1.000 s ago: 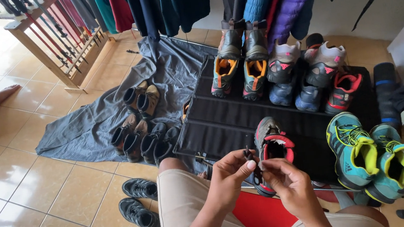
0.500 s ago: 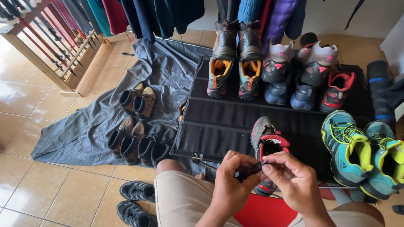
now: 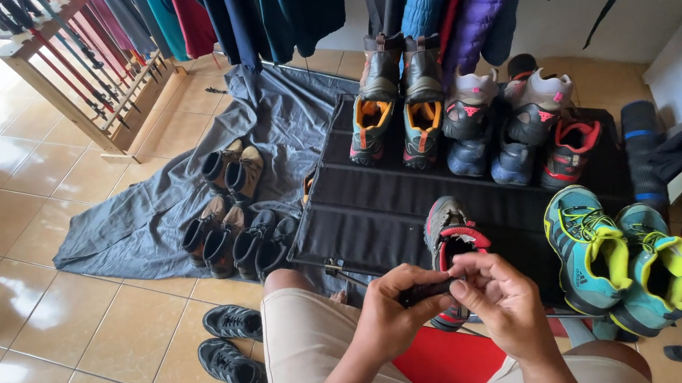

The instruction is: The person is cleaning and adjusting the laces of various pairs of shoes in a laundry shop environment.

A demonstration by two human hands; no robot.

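Both hands (image 3: pixel 446 307) on a black lace (image 3: pixel 424 291) — red-collared shoe (image 3: pixel 451 243) behind

Two hands, left (image 3: pixel 392 317) and right (image 3: pixel 501 305), meet at the lower centre; six dark shoes (image 3: pixel 231 228) stand on the grey cloth (image 3: pixel 149 212) at left, two black shoes (image 3: pixel 230 342) on the floor tiles, and two teal-and-yellow shoes (image 3: pixel 618 259) at right.

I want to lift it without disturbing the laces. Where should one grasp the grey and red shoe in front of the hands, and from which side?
Probably at the padded red collar of the grey and red shoe, from above: its opening faces up and is unobstructed, while both hands work at its near end.
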